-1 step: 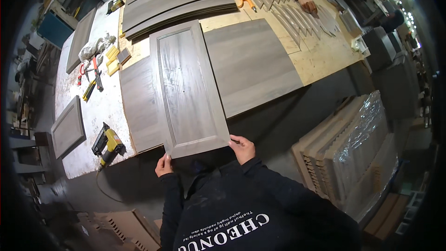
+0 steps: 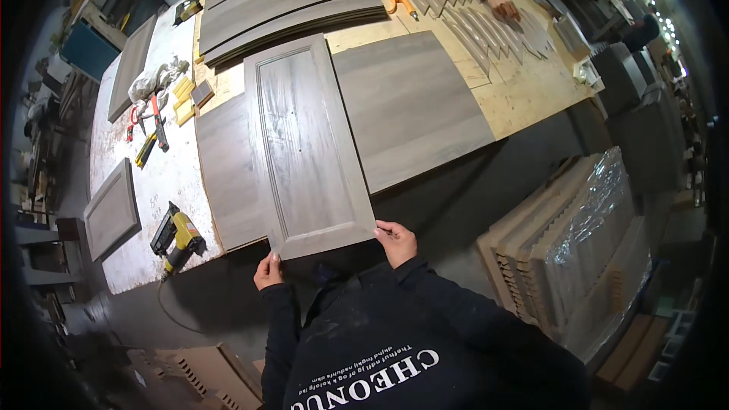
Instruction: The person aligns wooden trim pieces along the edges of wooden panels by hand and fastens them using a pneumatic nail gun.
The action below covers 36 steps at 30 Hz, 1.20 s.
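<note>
A grey wood-grain cabinet door (image 2: 300, 137) with a raised frame lies over a flat grey panel (image 2: 414, 110), its near end jutting past the table edge toward me. My left hand (image 2: 268, 272) pinches the door's near left corner. At the near right corner, my right hand (image 2: 396, 244) grips the edge between thumb and fingers. A yellow-and-black nail gun (image 2: 178, 239) lies on the white tabletop to the left of the door. Beyond it sit a smaller framed panel (image 2: 112, 207), pliers and cutters (image 2: 158, 125), and yellow blocks (image 2: 184, 99).
A stack of grey panels (image 2: 296, 0) stands at the table's far side, beside an orange air blow gun (image 2: 402, 4). Another person's hand (image 2: 503, 7) touches rows of trim strips (image 2: 482, 30) at far right. A plastic-wrapped stack of boards (image 2: 569, 243) stands right of me; an air hose (image 2: 171, 315) hangs left.
</note>
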Each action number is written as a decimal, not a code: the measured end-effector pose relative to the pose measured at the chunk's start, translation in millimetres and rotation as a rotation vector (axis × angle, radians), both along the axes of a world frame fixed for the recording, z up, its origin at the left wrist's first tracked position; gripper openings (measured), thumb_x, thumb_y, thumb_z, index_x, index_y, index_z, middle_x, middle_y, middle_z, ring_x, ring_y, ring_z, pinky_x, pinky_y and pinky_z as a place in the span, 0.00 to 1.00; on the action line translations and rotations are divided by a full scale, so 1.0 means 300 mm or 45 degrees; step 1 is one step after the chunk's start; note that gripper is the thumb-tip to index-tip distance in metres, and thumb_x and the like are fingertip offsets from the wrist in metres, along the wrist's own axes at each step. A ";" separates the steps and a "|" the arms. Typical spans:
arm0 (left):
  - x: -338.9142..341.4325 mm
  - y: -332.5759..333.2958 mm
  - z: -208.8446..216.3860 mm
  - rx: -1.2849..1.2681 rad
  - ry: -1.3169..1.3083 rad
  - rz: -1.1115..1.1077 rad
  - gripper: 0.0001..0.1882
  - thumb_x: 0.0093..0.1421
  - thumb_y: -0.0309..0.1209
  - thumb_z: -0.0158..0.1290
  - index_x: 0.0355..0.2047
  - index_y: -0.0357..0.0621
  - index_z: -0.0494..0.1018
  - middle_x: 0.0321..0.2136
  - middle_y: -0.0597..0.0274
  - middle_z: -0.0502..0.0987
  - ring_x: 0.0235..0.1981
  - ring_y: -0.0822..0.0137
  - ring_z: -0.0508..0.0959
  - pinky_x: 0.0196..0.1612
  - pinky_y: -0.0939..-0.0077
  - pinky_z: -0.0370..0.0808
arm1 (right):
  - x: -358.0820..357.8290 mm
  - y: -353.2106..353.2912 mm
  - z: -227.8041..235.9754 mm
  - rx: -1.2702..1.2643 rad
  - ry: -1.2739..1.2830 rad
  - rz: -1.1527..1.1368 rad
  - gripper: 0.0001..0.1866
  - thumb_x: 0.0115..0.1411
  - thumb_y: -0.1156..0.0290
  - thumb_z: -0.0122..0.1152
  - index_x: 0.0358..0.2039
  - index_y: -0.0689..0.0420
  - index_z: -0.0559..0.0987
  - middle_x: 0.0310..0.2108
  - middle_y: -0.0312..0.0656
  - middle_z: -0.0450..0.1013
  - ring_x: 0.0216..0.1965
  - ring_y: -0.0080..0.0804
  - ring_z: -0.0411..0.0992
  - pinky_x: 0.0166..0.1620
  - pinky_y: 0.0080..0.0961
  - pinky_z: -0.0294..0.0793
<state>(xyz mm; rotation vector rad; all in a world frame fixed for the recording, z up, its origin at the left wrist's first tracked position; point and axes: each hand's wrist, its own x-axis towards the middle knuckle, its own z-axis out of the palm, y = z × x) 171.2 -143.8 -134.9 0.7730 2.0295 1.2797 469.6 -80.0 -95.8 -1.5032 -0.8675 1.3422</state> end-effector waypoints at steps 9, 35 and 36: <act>0.070 0.023 0.118 -0.165 0.671 -0.223 0.07 0.56 0.31 0.54 0.29 0.40 0.76 0.24 0.49 0.76 0.25 0.57 0.78 0.31 0.69 0.73 | -0.008 -0.003 -0.059 -0.009 -0.087 -0.034 0.11 0.55 0.75 0.61 0.39 0.64 0.77 0.33 0.41 0.77 0.34 0.21 0.74 0.39 0.18 0.73; -0.621 1.200 0.326 0.715 0.135 0.310 0.28 0.60 0.46 0.49 0.57 0.50 0.60 0.49 0.57 0.68 0.50 0.65 0.65 0.49 0.68 0.61 | 0.570 0.703 0.654 0.897 -0.424 0.401 0.18 0.43 0.82 0.68 0.38 0.60 0.79 0.35 0.40 0.75 0.39 0.27 0.72 0.44 0.21 0.69; -0.667 1.266 0.350 0.715 0.042 0.292 0.30 0.60 0.47 0.48 0.59 0.51 0.58 0.51 0.56 0.67 0.53 0.64 0.65 0.51 0.67 0.60 | 0.586 0.735 0.631 0.894 -0.315 0.444 0.18 0.43 0.82 0.68 0.38 0.60 0.79 0.35 0.39 0.75 0.40 0.27 0.72 0.45 0.21 0.69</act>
